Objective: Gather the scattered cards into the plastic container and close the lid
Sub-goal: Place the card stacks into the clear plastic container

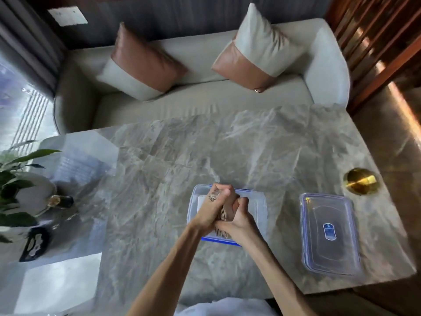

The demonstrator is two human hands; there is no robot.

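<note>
A clear plastic container [259, 207] with blue clips stands open on the marble table, near its front middle. Both my hands are over it, holding one stack of cards [222, 226] edge-up between them. My left hand [213, 207] wraps the stack from the left and far end. From the near right side my right hand [238, 221] closes on it. The stack's lower end dips inside the container. The clear lid [330, 233] with a blue label lies flat on the table to the right, apart from the container.
A gold round object [361, 181] sits on the table [159, 169] behind the lid. A potted plant [16, 179] and a small dark bottle [61, 201] stand at the left edge. A beige sofa [193, 103] with two cushions lies beyond the table.
</note>
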